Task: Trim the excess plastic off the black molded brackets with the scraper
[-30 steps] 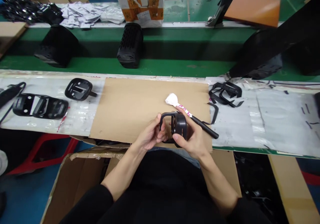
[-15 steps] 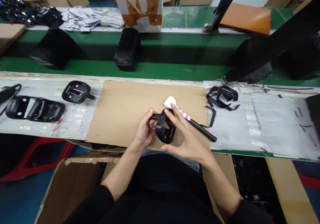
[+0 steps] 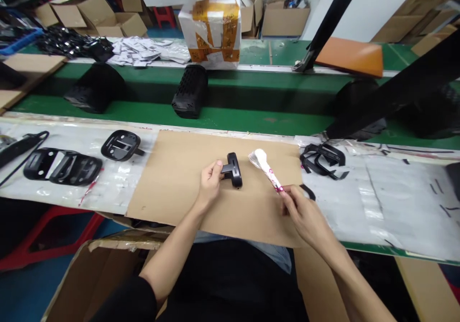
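Note:
My left hand is closed around the stem of a black plastic part. The part's oblong head stands on edge over the cardboard sheet. My right hand grips what looks like a small mallet by its handle, partly wrapped in white and pink. Its white, rounded head points away from me, to the right of the black part and apart from it. A thin black trim strip lies just beyond my right hand, partly hidden by it.
A similar black part and joined black housings lie on the left. Several black frame pieces lie on the right. Behind, a green conveyor belt carries black housings. A black post slants across the right.
My right hand has left the black part and picked up the mallet from the cardboard. My left hand has turned the part so that its head stands edge-on. The camera view has tilted up.

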A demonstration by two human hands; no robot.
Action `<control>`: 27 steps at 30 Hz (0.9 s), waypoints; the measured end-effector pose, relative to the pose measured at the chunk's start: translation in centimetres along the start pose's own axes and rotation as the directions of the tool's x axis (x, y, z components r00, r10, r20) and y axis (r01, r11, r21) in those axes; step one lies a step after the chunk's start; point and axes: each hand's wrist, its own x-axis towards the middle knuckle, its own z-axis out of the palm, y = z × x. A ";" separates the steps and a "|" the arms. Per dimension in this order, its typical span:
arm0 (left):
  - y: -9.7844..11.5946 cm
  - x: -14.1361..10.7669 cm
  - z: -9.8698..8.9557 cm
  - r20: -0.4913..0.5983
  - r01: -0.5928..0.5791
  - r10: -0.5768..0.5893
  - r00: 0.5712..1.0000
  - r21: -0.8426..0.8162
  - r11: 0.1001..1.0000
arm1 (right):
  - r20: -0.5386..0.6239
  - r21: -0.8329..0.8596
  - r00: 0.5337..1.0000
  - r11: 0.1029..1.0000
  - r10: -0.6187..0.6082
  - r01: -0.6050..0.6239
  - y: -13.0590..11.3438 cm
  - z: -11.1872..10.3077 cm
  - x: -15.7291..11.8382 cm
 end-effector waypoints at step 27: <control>-0.6 -0.4 -1.1 -0.087 -0.004 -0.004 0.996 -0.091 0.996 | 0.470 0.578 0.847 0.640 0.247 -0.507 -1.9 3.6 -3.7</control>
